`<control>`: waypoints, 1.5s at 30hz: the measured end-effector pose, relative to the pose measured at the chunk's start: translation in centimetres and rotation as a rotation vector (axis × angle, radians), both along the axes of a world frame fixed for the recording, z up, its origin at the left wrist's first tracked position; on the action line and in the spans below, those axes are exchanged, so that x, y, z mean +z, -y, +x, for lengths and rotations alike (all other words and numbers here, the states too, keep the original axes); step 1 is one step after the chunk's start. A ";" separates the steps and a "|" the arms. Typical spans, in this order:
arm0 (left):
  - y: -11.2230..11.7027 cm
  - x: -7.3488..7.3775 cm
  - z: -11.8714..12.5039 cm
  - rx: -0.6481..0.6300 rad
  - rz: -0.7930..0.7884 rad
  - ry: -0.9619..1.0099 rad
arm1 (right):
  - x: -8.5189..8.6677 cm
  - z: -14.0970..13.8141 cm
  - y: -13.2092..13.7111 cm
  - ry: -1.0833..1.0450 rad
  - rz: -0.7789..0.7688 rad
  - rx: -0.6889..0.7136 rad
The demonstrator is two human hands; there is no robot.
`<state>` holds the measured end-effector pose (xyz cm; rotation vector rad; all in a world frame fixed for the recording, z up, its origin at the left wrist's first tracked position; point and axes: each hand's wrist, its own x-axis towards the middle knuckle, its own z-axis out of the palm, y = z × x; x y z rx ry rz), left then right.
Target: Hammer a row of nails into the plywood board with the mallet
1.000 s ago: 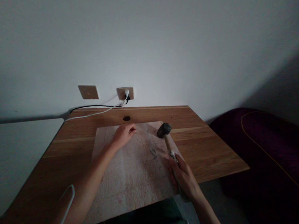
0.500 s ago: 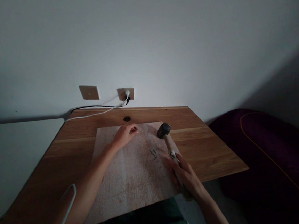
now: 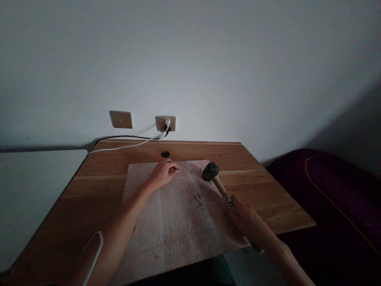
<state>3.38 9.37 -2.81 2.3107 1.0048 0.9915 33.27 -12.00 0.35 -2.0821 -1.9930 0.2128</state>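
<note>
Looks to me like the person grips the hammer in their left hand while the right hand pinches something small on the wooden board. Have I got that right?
Not quite: the hammer is gripped in the right hand, and the left hand is the one pinching something small on the wooden board, as the head view shows.

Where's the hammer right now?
The hammer is held in the right hand, on the right side of the head view, its dark head over the pale board.

A pale wooden board (image 3: 174, 224) lies flat on the wooden desk (image 3: 268, 194).
</note>
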 end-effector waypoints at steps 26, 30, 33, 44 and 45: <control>0.1 -1.0 -0.4 0.069 -0.013 0.033 | 4.6 -10.0 -4.5 -0.526 -0.121 0.171; 0.3 -0.4 -0.2 0.074 -0.060 0.018 | 4.3 -9.9 -3.8 -0.594 -0.095 0.062; 0.5 0.3 0.0 0.055 -0.083 -0.016 | 4.2 -9.5 -3.5 -0.610 -0.065 0.010; 0.3 -0.8 -0.2 0.077 0.018 0.020 | 3.6 -10.8 -4.4 -0.453 0.088 0.141; 0.3 -0.8 -0.2 0.084 0.018 0.025 | 3.4 -10.8 -4.5 -0.436 0.067 0.166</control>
